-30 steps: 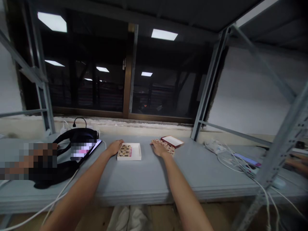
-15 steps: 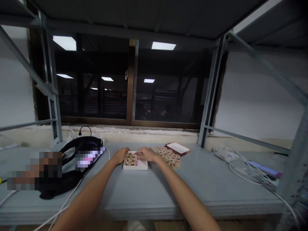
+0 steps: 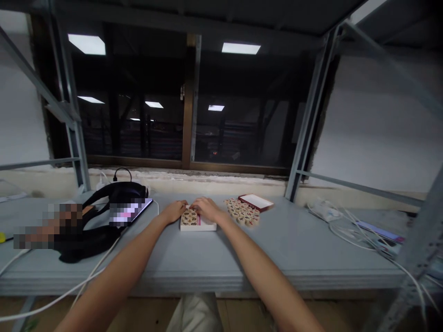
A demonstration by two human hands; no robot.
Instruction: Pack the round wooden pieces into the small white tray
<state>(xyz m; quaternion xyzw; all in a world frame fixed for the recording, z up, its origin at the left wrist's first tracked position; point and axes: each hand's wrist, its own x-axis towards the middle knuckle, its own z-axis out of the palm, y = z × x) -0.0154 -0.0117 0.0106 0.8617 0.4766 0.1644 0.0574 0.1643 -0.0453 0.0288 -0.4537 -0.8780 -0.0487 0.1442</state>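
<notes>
A shallow white box (image 3: 198, 228) sits on the grey table in front of me, its left part filled with round Chinese chess pieces (image 3: 188, 217) marked in black. A pink strip runs beside them. My left hand (image 3: 174, 211) is bent around the box's back left corner, its fingers closed against it. Over the back of the box lies my right hand (image 3: 205, 210), fingers bent down at the upper pieces and close to the left fingertips. What its fingertips pinch, if anything, is hidden. To the right, more Chinese chess pieces (image 3: 243, 213) with red and black marks lie spread flat.
Behind the loose pieces lies a red-edged box lid (image 3: 256, 202), white inside. At left are a black headset-like device (image 3: 117, 190), a lit phone (image 3: 133, 212) and white cables. Tangled cables (image 3: 349, 230) and another phone (image 3: 379, 232) lie at right. Metal rack posts (image 3: 313, 110) flank the window.
My right hand has shifted left and back over the box, nearer the left hand. The box sits slightly farther right in view. The camera has tilted down.
</notes>
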